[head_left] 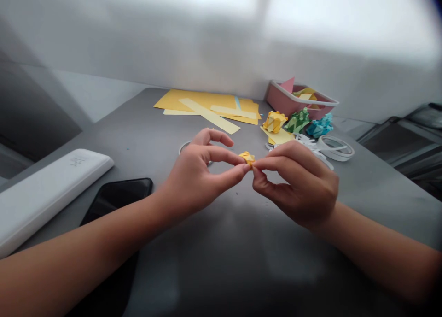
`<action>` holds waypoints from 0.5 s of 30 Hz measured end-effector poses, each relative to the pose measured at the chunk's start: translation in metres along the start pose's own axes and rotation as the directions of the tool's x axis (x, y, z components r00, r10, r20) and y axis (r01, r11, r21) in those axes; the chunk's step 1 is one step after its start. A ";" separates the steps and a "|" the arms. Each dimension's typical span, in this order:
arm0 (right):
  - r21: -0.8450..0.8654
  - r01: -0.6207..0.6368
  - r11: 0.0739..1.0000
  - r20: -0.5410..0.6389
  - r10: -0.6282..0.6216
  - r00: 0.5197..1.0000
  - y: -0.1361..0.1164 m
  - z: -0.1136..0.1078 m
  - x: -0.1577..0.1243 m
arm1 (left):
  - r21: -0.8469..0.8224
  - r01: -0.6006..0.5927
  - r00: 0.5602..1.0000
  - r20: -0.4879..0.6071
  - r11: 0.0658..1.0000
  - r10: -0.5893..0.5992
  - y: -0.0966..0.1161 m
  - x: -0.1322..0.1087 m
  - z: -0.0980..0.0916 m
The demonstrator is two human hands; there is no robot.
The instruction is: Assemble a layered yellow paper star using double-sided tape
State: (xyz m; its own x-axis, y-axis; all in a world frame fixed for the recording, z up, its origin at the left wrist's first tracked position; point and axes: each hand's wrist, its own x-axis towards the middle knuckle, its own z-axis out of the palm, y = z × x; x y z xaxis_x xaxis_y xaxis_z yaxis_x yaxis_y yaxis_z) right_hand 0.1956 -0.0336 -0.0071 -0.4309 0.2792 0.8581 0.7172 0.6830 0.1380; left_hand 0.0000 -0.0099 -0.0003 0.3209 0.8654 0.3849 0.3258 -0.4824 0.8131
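Note:
Between my two hands, above the middle of the grey table, is a small folded yellow paper piece. My left hand pinches it from the left with thumb and index finger, the other fingers curved and apart. From the right, my right hand grips its lower edge between thumb and fingertips. Fingertips cover part of the piece. Behind my right hand stand a larger yellow folded paper ball, a green one and a blue one.
Yellow paper sheets and a pale strip lie at the back. A pink basket holds paper scraps. White tape rolls sit right, near white paper scraps. A white power bank and black phone lie left.

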 end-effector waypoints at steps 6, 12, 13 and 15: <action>0.019 -0.013 1.000 0.007 0.013 1.000 -0.001 0.000 0.001 | -0.045 0.094 0.995 0.021 0.995 -0.093 0.001 0.002 -0.001; 0.032 -0.042 0.999 0.011 0.042 0.999 -0.001 -0.001 0.001 | -0.057 0.117 0.993 0.015 0.991 -0.117 0.000 0.001 -0.002; 0.038 -0.047 0.998 0.013 0.046 0.999 -0.001 -0.001 0.001 | -0.060 0.118 0.993 0.014 0.991 -0.117 0.000 0.001 -0.002; 0.043 -0.054 0.998 0.017 0.053 0.998 0.000 -0.001 0.001 | -0.065 0.120 0.993 0.012 0.991 -0.119 0.000 0.002 -0.001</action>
State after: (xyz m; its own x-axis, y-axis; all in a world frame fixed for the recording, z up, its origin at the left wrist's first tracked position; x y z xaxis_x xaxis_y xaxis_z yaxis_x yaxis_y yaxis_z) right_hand 0.1952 -0.0339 -0.0057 -0.4012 0.3263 0.8559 0.7151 0.6955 0.0701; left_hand -0.0005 -0.0083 0.0013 0.2907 0.9150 0.2799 0.3037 -0.3656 0.8798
